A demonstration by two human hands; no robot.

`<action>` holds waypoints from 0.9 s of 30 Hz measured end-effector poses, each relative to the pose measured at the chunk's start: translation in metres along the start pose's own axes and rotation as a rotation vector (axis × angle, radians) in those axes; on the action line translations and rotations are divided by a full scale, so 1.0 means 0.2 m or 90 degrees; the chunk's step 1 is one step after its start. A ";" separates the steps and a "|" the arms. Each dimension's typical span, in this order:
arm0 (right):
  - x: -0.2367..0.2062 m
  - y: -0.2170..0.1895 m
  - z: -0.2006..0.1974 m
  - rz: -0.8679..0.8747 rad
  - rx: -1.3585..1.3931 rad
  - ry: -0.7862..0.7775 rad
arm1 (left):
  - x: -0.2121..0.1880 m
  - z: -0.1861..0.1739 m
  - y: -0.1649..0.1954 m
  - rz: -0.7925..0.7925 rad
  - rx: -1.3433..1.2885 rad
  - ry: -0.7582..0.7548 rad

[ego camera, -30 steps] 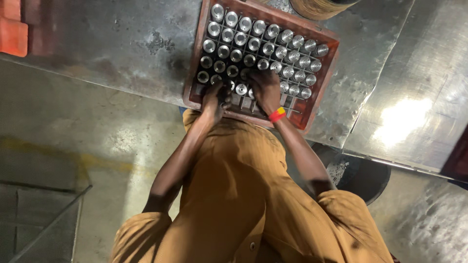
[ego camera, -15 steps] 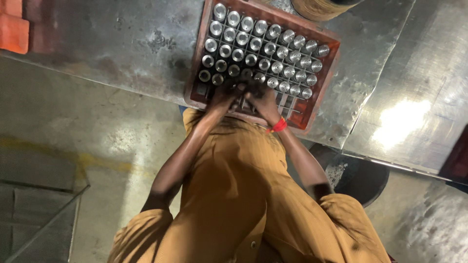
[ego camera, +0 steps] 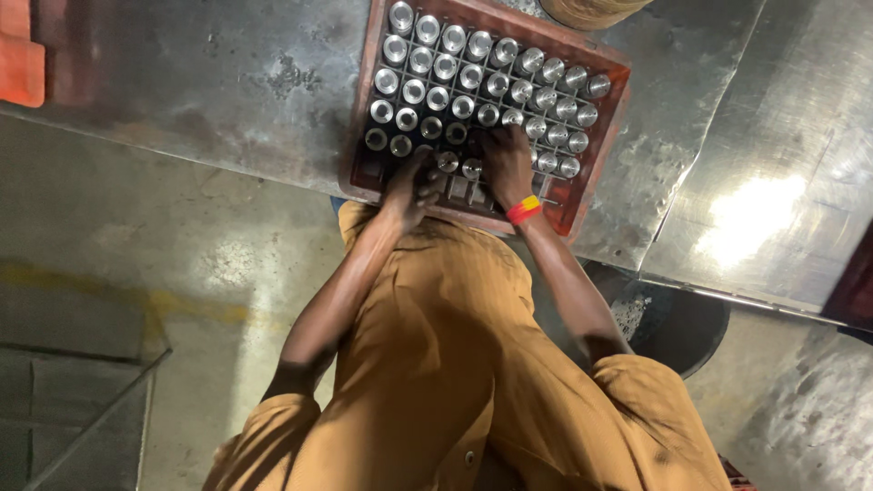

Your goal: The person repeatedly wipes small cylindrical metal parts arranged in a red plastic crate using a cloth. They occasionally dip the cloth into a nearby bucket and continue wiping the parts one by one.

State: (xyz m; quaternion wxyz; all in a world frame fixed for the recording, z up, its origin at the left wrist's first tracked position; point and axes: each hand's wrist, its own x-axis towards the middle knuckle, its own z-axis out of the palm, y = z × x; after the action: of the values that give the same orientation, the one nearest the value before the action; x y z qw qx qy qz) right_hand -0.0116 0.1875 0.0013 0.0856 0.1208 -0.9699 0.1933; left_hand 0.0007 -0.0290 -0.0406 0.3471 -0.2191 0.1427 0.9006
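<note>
A: What is hidden or cut off here?

B: The fingertips of both hands are lost among the metal cylinders [ego camera: 473, 86], so contact is hard to judge. The tray [ego camera: 600, 173], red-brown and gridded, is cut by the top edge of the frame, as is a round woven object [ego camera: 591, 9] at the upper middle. An orange block [ego camera: 20, 64] is clipped at the upper left. The person's head and lower body are not seen; only a tan shirt [ego camera: 436, 364] fills the lower centre.

A: Where is the tray placed?

B: It is set on a scuffed steel table [ego camera: 200, 82] in the upper middle of the frame, its near edge close to the table's edge. Most cells are filled with upright shiny cylinders; some near-row cells are seen bare.

A: How is the left hand [ego camera: 409, 186] posed?

B: It is reached forward over the tray's near rows, fingers curled downward. Whether a cylinder is grasped cannot be told, as the hand is blurred.

A: And the right hand [ego camera: 507, 164]?

B: It is laid palm down just beside the left, fingers spread slightly over the cylinders. A red and yellow wristband [ego camera: 524, 210] is worn. A grip cannot be confirmed.

A: Anything else?

B: A dark round bin [ego camera: 682, 318] is seen under the table at the right.
</note>
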 end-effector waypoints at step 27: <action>-0.02 -0.24 0.11 -0.129 0.070 -0.023 | -0.07 0.00 0.15 0.165 0.151 0.154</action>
State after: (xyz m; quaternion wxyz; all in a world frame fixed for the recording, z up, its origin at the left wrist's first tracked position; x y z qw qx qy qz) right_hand 0.0023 0.1369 -0.0033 0.0802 0.2263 -0.9419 0.2347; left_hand -0.0108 -0.0579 -0.0317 0.2325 -0.2628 0.3152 0.8818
